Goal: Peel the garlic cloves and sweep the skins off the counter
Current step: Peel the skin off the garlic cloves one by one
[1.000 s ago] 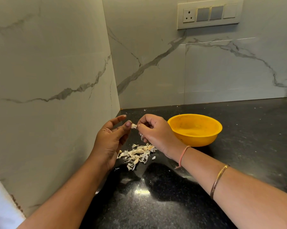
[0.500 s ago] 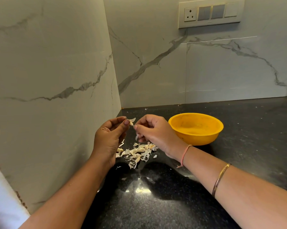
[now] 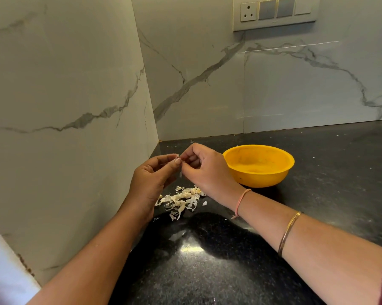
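My left hand [image 3: 151, 179] and my right hand [image 3: 204, 172] meet fingertip to fingertip above the black counter [image 3: 207, 260]. Between them both hands pinch a small garlic clove [image 3: 178, 160], mostly hidden by the fingers. A thin strip of skin [image 3: 180, 174] hangs down from it below my right thumb. Under the hands a pile of pale garlic skins [image 3: 181, 200] with a few cloves in it lies on the counter, close to the left wall.
A yellow bowl [image 3: 259, 165] stands just right of my right hand. Marble walls close the corner on the left and behind. A switch panel [image 3: 273, 13] is on the back wall. Small skin flecks [image 3: 191, 141] lie near the back edge.
Both hands have closed together on the clove and risen slightly. A strip of skin now dangles beneath the fingertips.
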The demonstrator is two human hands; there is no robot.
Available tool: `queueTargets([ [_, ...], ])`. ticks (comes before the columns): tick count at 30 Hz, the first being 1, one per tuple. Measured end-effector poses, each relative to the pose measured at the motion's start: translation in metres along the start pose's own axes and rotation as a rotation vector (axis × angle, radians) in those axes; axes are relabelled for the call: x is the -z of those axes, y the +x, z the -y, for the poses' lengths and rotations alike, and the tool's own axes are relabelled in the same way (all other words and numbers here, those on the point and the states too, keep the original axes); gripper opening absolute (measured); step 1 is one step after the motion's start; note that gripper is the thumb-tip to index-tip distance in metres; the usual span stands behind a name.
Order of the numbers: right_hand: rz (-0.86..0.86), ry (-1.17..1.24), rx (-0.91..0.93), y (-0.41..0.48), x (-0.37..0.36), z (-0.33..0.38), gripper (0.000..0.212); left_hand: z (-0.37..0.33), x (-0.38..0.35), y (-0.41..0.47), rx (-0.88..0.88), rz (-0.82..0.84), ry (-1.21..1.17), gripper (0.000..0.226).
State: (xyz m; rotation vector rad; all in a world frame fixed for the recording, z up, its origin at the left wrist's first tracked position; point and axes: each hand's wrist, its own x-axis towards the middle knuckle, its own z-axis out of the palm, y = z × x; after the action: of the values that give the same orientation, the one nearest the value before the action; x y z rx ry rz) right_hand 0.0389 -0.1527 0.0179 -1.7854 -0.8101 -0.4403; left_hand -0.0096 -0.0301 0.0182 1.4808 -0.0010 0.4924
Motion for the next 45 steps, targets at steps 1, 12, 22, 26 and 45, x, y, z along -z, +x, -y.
queueTargets([
  [1, 0.006, -0.002, 0.008, -0.0004, 0.0005, 0.0009, 0.005, -0.0001, 0.0001, 0.0002, -0.007, -0.015, 0.0, 0.009],
  [12, 0.026, 0.2, -0.086, 0.0021, 0.004, 0.0003, 0.01, 0.0009, 0.0045, 0.0017, 0.003, -0.123, 0.065, 0.017],
  [22, 0.048, 0.299, -0.139, 0.0028, 0.0037, 0.002, 0.013, -0.0013, 0.0014, -0.0013, -0.015, -0.012, 0.014, 0.012],
  [26, 0.017, 0.211, -0.088, 0.0017, 0.0017, 0.0033, 0.01, -0.0019, 0.0021, -0.0014, -0.037, -0.013, -0.046, 0.021],
  [45, 0.114, -0.133, -0.014, -0.0005, 0.0036, 0.0067, 0.014, -0.004, 0.0013, 0.0007, 0.114, 0.079, -0.257, 0.015],
])
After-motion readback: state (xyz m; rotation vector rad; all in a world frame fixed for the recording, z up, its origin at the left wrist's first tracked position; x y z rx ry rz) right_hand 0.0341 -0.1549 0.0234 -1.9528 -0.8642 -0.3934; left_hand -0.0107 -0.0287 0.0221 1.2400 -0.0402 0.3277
